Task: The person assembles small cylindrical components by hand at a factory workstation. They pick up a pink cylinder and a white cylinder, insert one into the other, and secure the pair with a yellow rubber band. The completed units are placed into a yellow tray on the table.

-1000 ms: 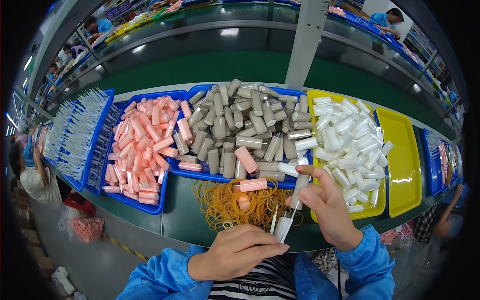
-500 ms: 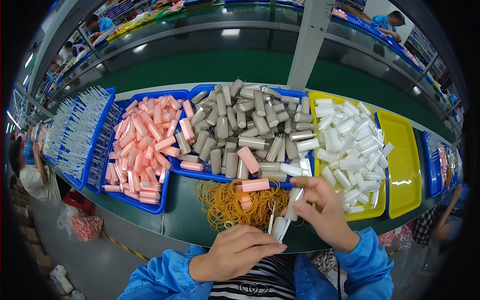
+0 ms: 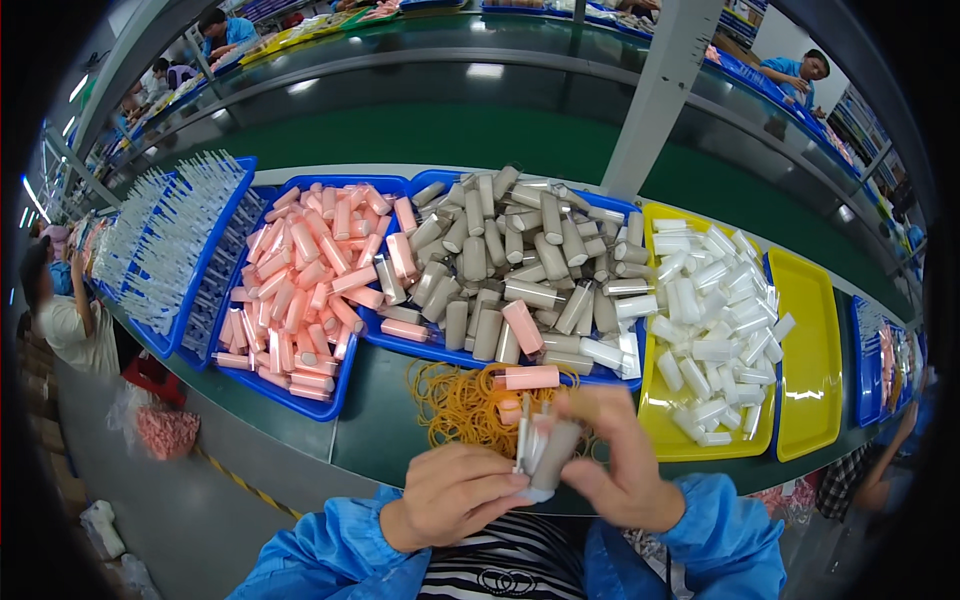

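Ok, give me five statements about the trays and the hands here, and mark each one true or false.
1. Both hands, left hand and right hand, meet on a small bundle of tubes. True.
2. The pink tubes lie in a yellow tray. False: in a blue tray.
3. The white tubes lie in a yellow tray. True.
4. The orange rubber bands sit in a tray. False: loose on the green bench.
5. The far-right yellow tray is piled high. False: it looks bare.

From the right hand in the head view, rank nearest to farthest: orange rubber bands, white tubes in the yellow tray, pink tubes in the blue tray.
1. Orange rubber bands: just beyond the right hand, slightly left.
2. White tubes: ahead, to the right.
3. Pink tubes: far left.
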A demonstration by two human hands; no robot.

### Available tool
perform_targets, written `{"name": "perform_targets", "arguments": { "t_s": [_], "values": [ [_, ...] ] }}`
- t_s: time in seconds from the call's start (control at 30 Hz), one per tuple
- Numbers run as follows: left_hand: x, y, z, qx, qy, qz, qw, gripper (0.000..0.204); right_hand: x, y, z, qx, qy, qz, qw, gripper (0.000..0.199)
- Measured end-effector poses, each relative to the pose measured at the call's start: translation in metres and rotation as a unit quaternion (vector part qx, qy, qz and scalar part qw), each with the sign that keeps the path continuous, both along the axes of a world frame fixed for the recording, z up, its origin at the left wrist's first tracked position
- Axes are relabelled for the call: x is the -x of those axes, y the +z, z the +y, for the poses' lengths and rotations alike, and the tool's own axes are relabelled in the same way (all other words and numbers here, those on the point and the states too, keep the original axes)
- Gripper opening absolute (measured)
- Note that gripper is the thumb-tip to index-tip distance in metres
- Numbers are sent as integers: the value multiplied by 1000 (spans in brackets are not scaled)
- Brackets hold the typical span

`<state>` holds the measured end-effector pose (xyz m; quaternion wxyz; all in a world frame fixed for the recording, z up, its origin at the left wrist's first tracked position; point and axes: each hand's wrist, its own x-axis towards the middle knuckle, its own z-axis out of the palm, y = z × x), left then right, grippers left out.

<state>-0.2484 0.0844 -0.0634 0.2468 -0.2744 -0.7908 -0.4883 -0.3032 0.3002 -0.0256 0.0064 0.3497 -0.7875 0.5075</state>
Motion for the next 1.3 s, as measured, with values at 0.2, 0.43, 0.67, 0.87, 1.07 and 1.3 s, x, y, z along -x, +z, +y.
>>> {"name": "perform_targets", "arguments": {
  "t_s": [0.2,0.43,0.67,0.87,1.07,1.3],
  "values": [
    [8,7,-18,13,101,17,995,37,76,4,-41,-175,-134,219,951,31],
    [2,11,-21,35,86,-6,996,37,70,25,-37,74,-118,-102,985,27],
    [5,23,-5,59,-15,-15,998,33,35,37,7,80,-50,-455,885,41],
    [7,26,3,64,-103,-67,990,36,28,24,38,130,-133,-384,904,21],
    [9,38,14,65,-222,-119,966,34,24,-4,43,133,-153,-378,904,44],
    [6,34,20,34,-272,-160,948,36,23,3,42,45,-87,-336,937,46]
  ]
}}
